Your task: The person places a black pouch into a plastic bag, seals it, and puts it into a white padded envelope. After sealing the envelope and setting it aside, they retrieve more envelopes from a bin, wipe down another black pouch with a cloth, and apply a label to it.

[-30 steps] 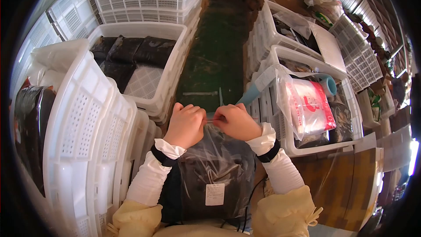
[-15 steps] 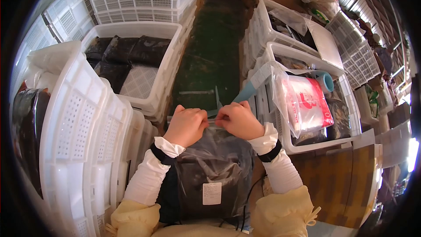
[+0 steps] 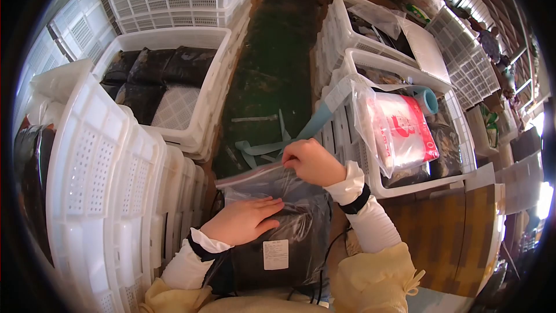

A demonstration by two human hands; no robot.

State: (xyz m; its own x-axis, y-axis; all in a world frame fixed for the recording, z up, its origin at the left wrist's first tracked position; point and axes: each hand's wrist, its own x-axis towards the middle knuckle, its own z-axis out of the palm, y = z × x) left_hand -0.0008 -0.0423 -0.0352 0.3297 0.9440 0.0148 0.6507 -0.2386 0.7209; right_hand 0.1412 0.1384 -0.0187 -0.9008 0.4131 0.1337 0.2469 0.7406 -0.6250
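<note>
A clear zip-top plastic bag (image 3: pixel 310 229) with dark contents lies close against my body, and a white printed label (image 3: pixel 275 254) shows on its front. My left hand (image 3: pixel 243 218) rests flat on the bag's upper part, fingers stretched toward the right. At the bag's zip edge, my right hand (image 3: pixel 311 161) pinches the right end between thumb and fingers. The left end of that edge sticks out free, past my left hand. Whether the zip is sealed cannot be made out.
White crates (image 3: pixel 95 156) are stacked at the left; another crate (image 3: pixel 217 40) holds black packages (image 3: pixel 152 66). At the right, a crate (image 3: pixel 399 191) carries a red-and-clear pack (image 3: pixel 399 130) and a blue roll (image 3: pixel 427 103), whose strip (image 3: pixel 324 117) trails onto the green floor (image 3: pixel 260 75).
My left hand has let go of the bag's top edge and moved down toward me, flattening onto the bag. My right hand stays at the edge, which now shows more.
</note>
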